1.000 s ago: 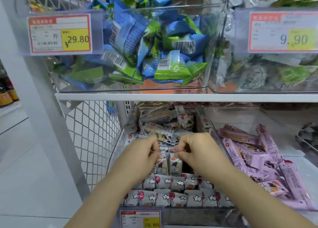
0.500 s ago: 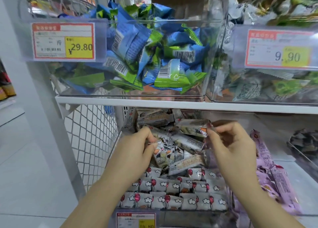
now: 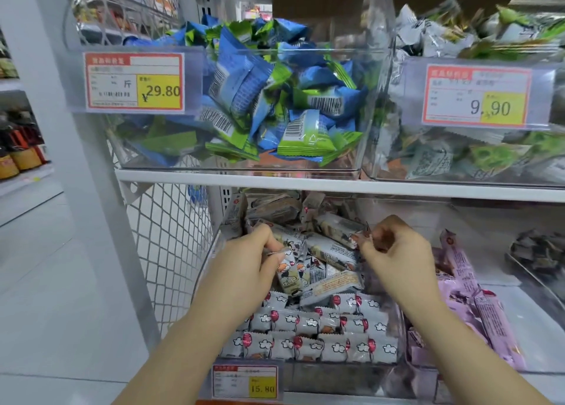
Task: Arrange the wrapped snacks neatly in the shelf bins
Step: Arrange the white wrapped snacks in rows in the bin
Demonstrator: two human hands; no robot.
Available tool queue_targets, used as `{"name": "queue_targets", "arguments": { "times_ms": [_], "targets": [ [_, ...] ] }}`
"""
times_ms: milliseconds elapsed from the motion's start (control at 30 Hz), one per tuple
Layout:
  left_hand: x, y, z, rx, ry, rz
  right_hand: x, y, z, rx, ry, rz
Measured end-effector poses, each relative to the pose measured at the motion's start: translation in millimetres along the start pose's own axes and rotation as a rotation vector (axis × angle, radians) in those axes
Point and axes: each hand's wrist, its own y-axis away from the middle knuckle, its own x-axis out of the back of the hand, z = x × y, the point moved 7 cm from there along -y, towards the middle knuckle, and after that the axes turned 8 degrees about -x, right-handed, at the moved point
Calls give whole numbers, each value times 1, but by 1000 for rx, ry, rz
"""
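Note:
A clear bin (image 3: 342, 374) on the lower shelf holds small white wrapped snacks with red balloons. Its front rows (image 3: 308, 343) stand tidy; a loose jumble (image 3: 324, 251) fills the back. My left hand (image 3: 247, 267) reaches into the jumble on the left, fingers pinched on a white snack (image 3: 290, 270). My right hand (image 3: 394, 251) is at the jumble's right side, fingertips pinching the end of another white snack (image 3: 339, 230) that lies across the pile.
Above, a clear bin of blue and green packets (image 3: 275, 98) and a bin of grey-green packets (image 3: 477, 147) rest on a white shelf edge (image 3: 336, 187). Purple bars (image 3: 477, 306) fill the bin to the right. A wire mesh side panel (image 3: 171, 245) stands left.
Both hands rose from the tidy rows into the loose pile at the back and spread apart. The right hand now pinches a snack at the pile's right, slightly lower than half a second ago.

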Motion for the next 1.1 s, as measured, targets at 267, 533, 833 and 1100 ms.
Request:
{"name": "queue_targets", "arguments": {
  "times_ms": [267, 533, 833, 1100],
  "targets": [
    [7, 0, 1, -2, 18, 25, 13, 8, -10, 88, -97, 92],
    [9, 2, 3, -1, 31, 23, -10, -19, -12, 70, -62, -10],
    [13, 7, 6, 13, 51, 38, -9, -9, -23, 255, 103, -125],
    [24, 30, 16, 16, 205, 230, -40, 25, -39, 369, 519, -722]
  ]
}}
